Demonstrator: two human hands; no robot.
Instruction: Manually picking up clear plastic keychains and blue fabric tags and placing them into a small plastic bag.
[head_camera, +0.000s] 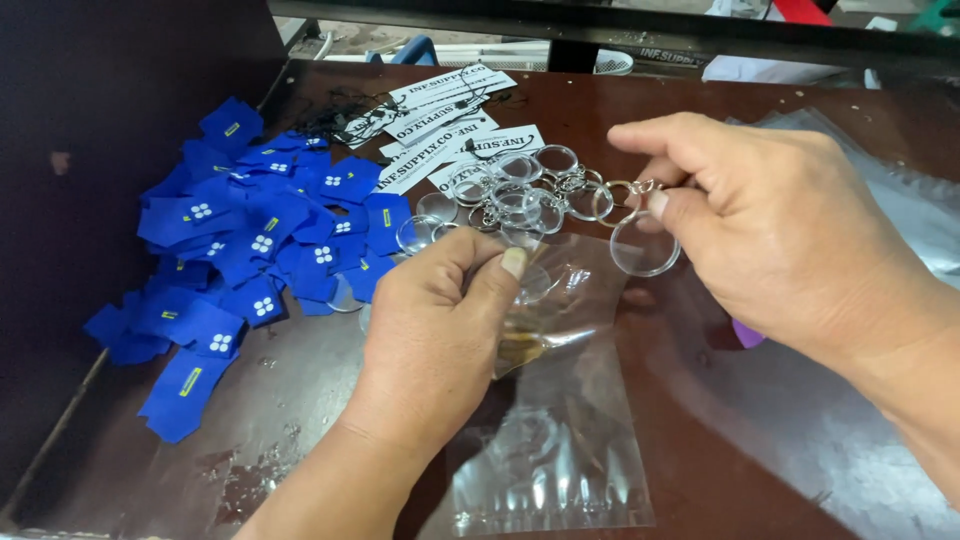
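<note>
My left hand (435, 335) pinches the top of a small clear plastic bag (550, 430) that lies on the dark brown table (700, 460). My right hand (775, 225) holds a clear round keychain disc (645, 245) by its metal ring, just above and to the right of the bag's mouth. A heap of the same clear keychains (515, 190) lies just beyond my hands.
A pile of blue fabric tags (250, 245) covers the table's left side. White printed paper tags (450, 120) with black strings lie at the back. More clear plastic bags (900, 200) lie at the right. A purple thing (747, 335) peeks out under my right hand.
</note>
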